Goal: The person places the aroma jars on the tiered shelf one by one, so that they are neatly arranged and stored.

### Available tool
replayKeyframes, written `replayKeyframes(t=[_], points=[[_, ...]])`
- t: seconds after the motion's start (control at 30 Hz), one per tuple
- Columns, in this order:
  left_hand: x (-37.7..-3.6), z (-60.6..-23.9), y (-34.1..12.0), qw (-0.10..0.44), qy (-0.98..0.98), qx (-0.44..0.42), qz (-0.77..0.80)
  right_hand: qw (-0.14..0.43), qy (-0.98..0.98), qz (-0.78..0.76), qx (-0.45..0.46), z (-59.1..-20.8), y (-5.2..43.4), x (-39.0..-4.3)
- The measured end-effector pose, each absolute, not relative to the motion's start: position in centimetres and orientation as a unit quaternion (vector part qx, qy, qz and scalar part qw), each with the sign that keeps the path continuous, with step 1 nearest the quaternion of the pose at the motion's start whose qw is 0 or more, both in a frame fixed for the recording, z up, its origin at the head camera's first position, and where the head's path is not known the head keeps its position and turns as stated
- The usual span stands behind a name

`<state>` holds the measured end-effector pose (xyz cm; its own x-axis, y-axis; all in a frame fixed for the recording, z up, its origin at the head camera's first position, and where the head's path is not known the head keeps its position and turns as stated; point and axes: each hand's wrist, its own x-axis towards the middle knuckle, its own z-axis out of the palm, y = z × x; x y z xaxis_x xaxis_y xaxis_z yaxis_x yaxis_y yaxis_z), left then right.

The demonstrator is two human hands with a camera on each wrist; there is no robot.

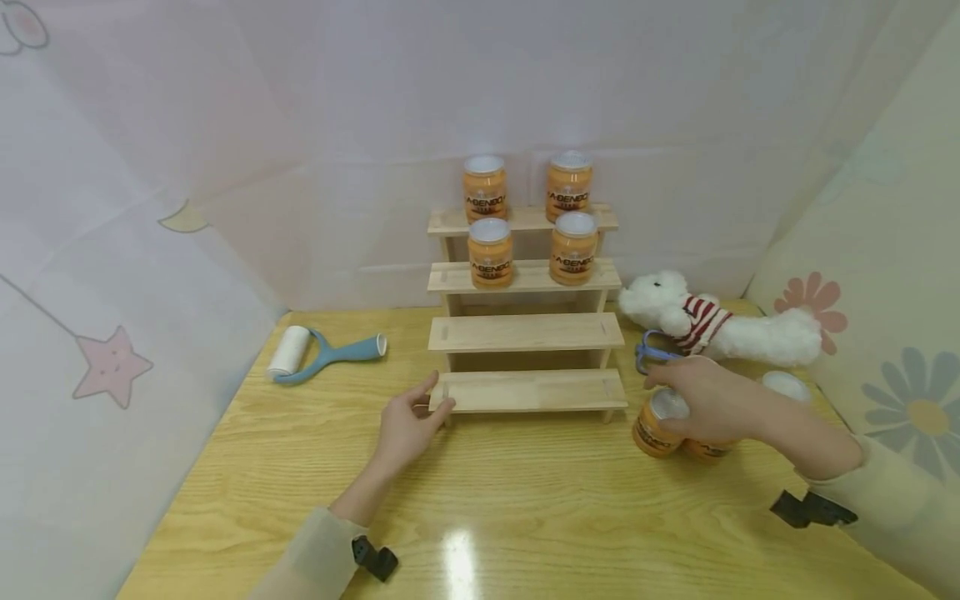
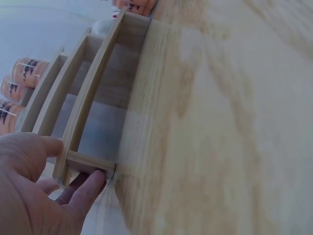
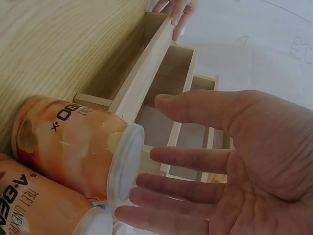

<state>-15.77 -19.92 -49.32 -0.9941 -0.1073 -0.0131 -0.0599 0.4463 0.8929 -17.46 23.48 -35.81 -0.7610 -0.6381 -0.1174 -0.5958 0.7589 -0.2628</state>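
Observation:
A stepped wooden display stand (image 1: pixel 532 392) is in the middle of the head view. My left hand (image 1: pixel 405 429) grips the left end of its lowest step; the left wrist view shows the thumb on the board (image 2: pixel 90 103) and fingertips against the end leg (image 2: pixel 90 162). Over the orange cans at the right, my right hand (image 1: pixel 712 400) hovers with fingers spread. The right wrist view has the palm (image 3: pixel 264 152) beside the white lid of the nearest can (image 3: pixel 68 147), with nothing held. A second can (image 1: pixel 708 451) is partly hidden under the hand.
Orange cans occupy the upper two steps, including a can (image 1: pixel 491 258) on the second. A blue-handled lint roller (image 1: pixel 330 354) lies left. Behind the right hand are a white plush dog (image 1: pixel 765 335), blue-purple glasses-like frames (image 1: pixel 651 352) and another lid (image 1: pixel 785 385).

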Motion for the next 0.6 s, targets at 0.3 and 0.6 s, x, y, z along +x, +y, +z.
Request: replayKeyframes(t=[0.3,0.6], points=[[-15.8,-49.3,-19.8,0.02,-0.845,0.05,-0.532,0.106,0.939,-0.079,-0.317,-36.9,23.7,-18.1],[-15.8,-49.2,-19.8,0.025,-0.85,0.048,-0.525,0.097,0.933,-0.093,-0.334,-37.5,23.6,-18.9]])
